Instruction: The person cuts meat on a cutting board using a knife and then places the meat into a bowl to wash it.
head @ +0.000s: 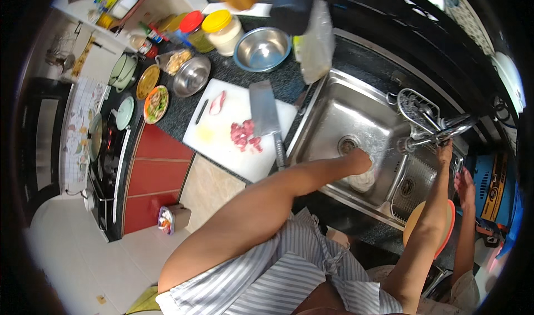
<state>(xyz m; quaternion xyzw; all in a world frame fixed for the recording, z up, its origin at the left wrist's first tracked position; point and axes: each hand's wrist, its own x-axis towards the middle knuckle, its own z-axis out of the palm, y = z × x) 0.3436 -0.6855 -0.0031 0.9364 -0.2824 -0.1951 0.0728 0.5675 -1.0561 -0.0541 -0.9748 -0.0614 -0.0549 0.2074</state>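
Observation:
My left hand (359, 162) is low in the larger steel sink basin (354, 106), over a pale, crumpled-looking item (363, 181); its fingers are mostly hidden. My right hand (445, 151) is at the chrome faucet (452, 132), its fingertips partly covered by the metal. Water seems to run from the spout into the basin. Left of the sink, a white cutting board (225, 148) holds cut raw meat pieces (244, 135), a paler meat strip (217, 103) and a cleaver (263, 108), whose black handle points towards me.
Another person's hand (464, 185) is right of my right forearm. An orange-rimmed round basin (447, 231) lies partly behind that forearm. Steel bowls (263, 49), lidded jars (223, 31) and a plate of cut vegetables (156, 104) stand beyond the board. A pan (98, 137) is on the stove.

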